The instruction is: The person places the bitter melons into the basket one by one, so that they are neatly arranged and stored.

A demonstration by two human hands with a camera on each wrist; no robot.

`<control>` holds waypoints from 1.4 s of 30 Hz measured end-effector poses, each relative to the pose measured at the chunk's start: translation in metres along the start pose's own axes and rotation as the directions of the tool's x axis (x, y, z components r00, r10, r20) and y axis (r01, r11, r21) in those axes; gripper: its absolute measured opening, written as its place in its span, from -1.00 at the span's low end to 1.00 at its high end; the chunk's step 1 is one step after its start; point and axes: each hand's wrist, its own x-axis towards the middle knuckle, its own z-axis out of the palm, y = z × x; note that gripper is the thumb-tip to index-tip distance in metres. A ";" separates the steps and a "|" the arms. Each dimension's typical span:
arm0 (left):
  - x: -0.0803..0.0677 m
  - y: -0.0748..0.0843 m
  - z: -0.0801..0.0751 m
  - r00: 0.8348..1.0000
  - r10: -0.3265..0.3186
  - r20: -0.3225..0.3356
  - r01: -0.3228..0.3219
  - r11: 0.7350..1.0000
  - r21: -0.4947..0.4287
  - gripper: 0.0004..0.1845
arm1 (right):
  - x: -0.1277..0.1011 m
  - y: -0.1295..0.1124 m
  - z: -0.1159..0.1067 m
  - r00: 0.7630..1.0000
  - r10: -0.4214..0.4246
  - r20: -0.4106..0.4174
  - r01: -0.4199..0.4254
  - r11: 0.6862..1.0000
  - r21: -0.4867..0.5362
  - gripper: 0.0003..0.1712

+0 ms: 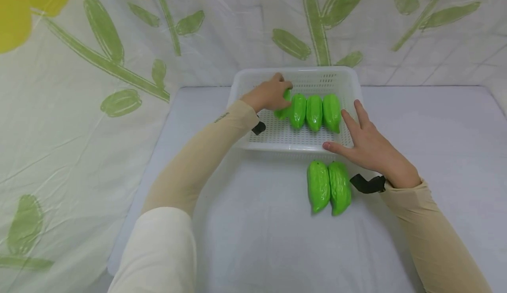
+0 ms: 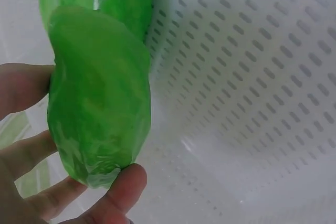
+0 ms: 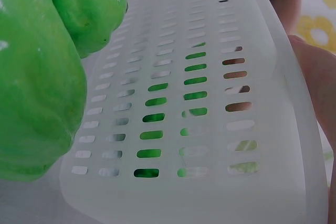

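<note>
A white perforated plastic basket stands toward the back of the table. Inside it, my left hand pinches a glossy green vegetable-like piece between thumb and fingers. Three similar green pieces lie in a row to its right, tips toward me. My right hand is at the basket's front right corner, fingers spread and thumb by the front rim; it holds nothing. Two more ridged green pieces lie side by side on the table in front of the basket, close below the right hand.
A pale cloth covers the table. Behind and at the left hangs a curtain printed with green leaves and yellow flowers. A black wrist strap piece sticks out by the right wrist.
</note>
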 end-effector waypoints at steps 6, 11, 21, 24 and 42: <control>0.006 0.000 0.008 0.999 -0.014 0.029 0.014 1.000 0.005 -0.25 | 0.000 -0.001 0.000 1.000 0.008 0.004 -0.008 1.000 0.003 0.33; 0.010 -0.001 0.011 0.997 -0.035 0.066 0.034 0.999 0.020 -0.23 | 0.000 -0.001 0.000 1.000 0.009 0.003 -0.009 1.000 0.003 0.33; 0.013 -0.002 0.016 0.996 -0.042 0.080 0.041 0.999 0.020 -0.21 | 0.000 0.000 0.001 1.000 -0.002 -0.001 0.002 1.000 0.005 0.32; 0.014 -0.002 0.017 0.996 -0.030 0.080 0.029 0.999 0.017 -0.21 | 0.001 0.000 0.000 1.000 -0.001 0.000 0.001 1.000 0.007 0.32; 0.015 -0.005 0.017 0.995 -0.007 0.101 0.005 1.000 0.021 -0.20 | 0.001 0.000 0.000 1.000 -0.004 -0.006 0.004 1.000 -0.003 0.31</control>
